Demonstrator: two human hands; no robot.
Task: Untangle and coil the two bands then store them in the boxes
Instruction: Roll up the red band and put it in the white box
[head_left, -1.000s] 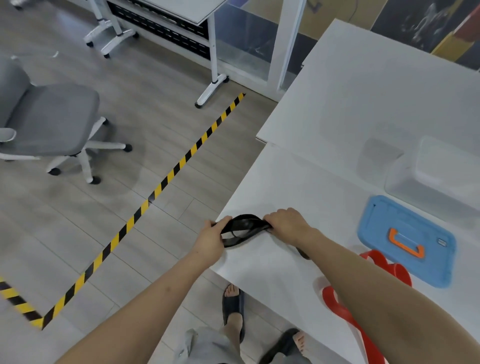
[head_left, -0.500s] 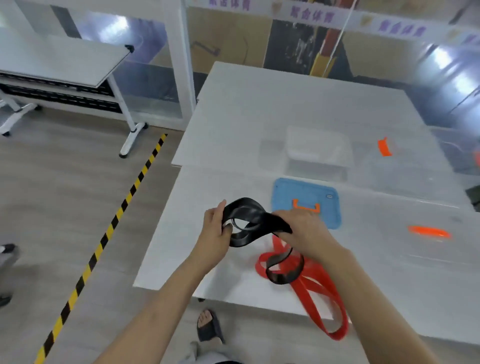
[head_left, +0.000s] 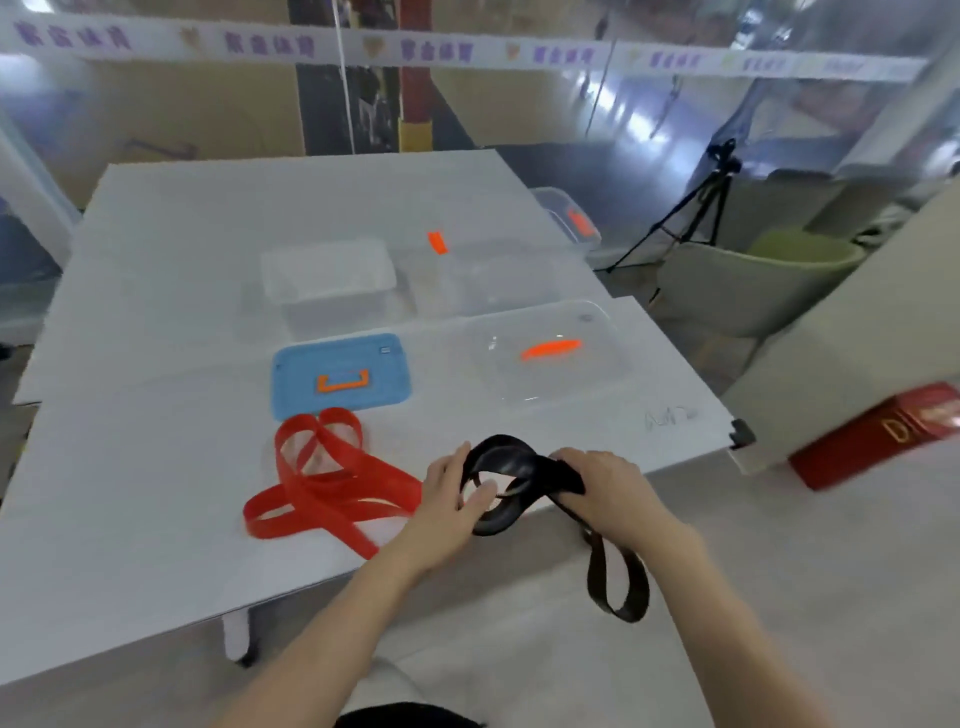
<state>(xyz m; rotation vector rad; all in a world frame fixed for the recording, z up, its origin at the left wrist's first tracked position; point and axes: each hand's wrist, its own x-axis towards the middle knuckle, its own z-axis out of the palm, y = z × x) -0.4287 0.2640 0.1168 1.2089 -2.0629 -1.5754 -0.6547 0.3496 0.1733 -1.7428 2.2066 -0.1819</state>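
A black band (head_left: 501, 460) is partly coiled between my two hands above the front edge of the white table (head_left: 156, 519). My left hand (head_left: 449, 499) grips the coil's left side with its thumb inside the loop. My right hand (head_left: 602, 480) grips the right side, and a loose black loop hangs below it off the table. A red band (head_left: 322, 480) lies in loose loops on the table left of my left hand. A clear box (head_left: 332, 283) and a second clear box (head_left: 483, 275) with an orange latch stand at the back.
A blue lid with an orange handle (head_left: 340, 376) lies behind the red band. A clear lid with an orange handle (head_left: 550, 351) lies to its right. A tripod (head_left: 691, 208), a green chair (head_left: 753, 280) and a red box (head_left: 878, 434) stand right of the table.
The view has swung to the right, so the table now sits left and ahead. Both hands keep hold of the black band, and its loose tail now hangs lower, beyond the table edge.
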